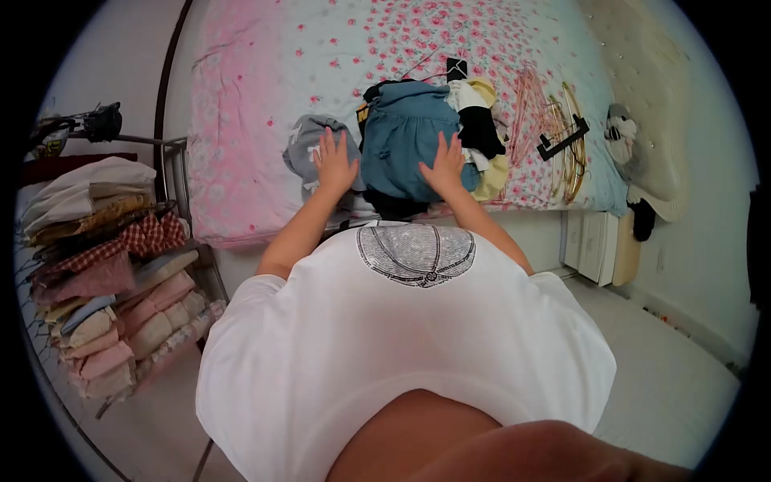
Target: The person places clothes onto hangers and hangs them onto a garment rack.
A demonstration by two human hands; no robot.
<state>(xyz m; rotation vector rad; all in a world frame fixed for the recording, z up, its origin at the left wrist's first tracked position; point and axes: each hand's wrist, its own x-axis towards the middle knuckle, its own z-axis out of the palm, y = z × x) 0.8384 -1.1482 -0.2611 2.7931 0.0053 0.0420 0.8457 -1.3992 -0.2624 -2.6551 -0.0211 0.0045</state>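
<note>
A pile of clothes lies near the front edge of the bed, with a teal gathered garment [405,136] on top. My left hand [336,163] rests with fingers spread on a grey garment [303,153] with white lettering, just left of the pile. On the right side of the teal garment lies my right hand [445,167], its fingers stretched out. Black cloth [480,132], pale yellow cloth [491,181] and white cloth [464,95] stick out from the pile's right side. More black fabric [393,204] shows below the teal garment.
The bed [249,96] has a pink and pale blue floral cover. Pink and gold hangers [572,153], with a black hanger [563,138] among them, lie right of the pile. A small black object [457,69] sits behind it. Folded clothes [120,273] fill a rack at left.
</note>
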